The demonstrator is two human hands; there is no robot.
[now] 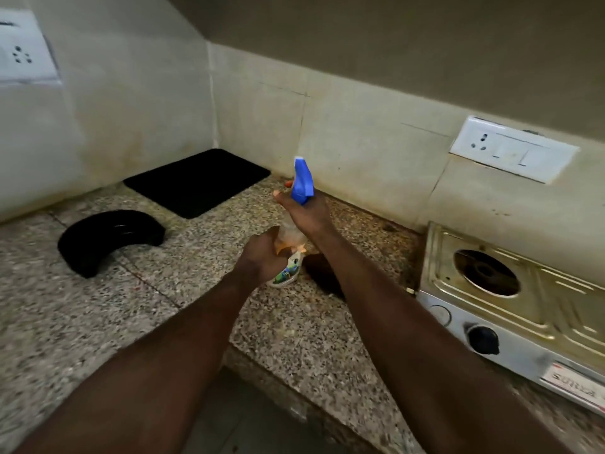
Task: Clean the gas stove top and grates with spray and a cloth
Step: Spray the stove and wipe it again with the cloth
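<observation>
Speckled granite counter [98, 322] runs under everything, and you hold the spray bottle [288, 237] over it, tilted, with its blue trigger head [302, 181] uppermost. Whether the base touches the stone cannot be told. Your left hand [260, 260] wraps the bottle's lower body, fingers curled over the label. Your right hand [306, 216] closes round the neck just under the trigger head — both grips are on the bottle alone.

Right of the bottle, well apart, sits the gas stove [556, 303], its metal top stained, with one round burner opening [486, 271] and a black knob [483, 339] on the front. Your right forearm crosses between bottle and stove and covers part of a dark patch [322, 270] just beside the bottle. Behind and left of the bottle a flat black mat [196, 181] lies near the wall corner. Further left rests a curved black piece [108, 237] — what it is cannot be told. A white switch plate [514, 149] sits on the wall behind and right of the bottle.
</observation>
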